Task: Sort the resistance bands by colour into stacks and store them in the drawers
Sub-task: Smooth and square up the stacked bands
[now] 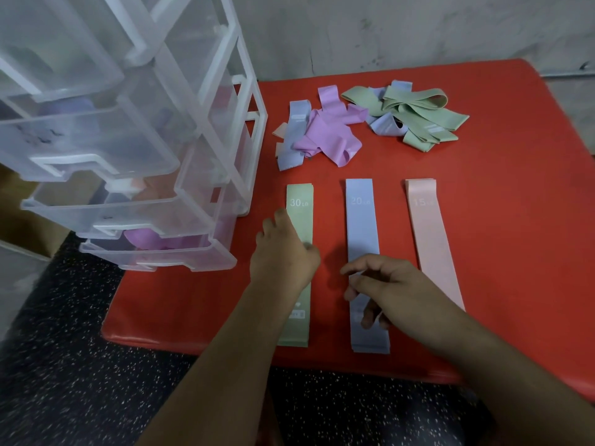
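Three flat stacks of bands lie side by side on the red table [515, 220]: a green stack [301, 220] marked 30 LB, a blue stack [362, 226] marked 20 LB, and a pink stack [431, 239] marked 15 LB. My left hand [285, 252] rests on the middle of the green stack, fingers loosely bent. Over the lower part of the blue stack hovers my right hand [383, 284], its fingers loosely curled and touching the band. Behind the stacks lies an unsorted heap with purple bands [328, 136], blue bands and green bands [418, 117].
A clear plastic drawer unit [154, 149] stands at the table's left, its drawers pulled out toward me; the lower ones hold purple and pink bands. A grey wall runs behind the table. Speckled dark floor lies below the table's front edge.
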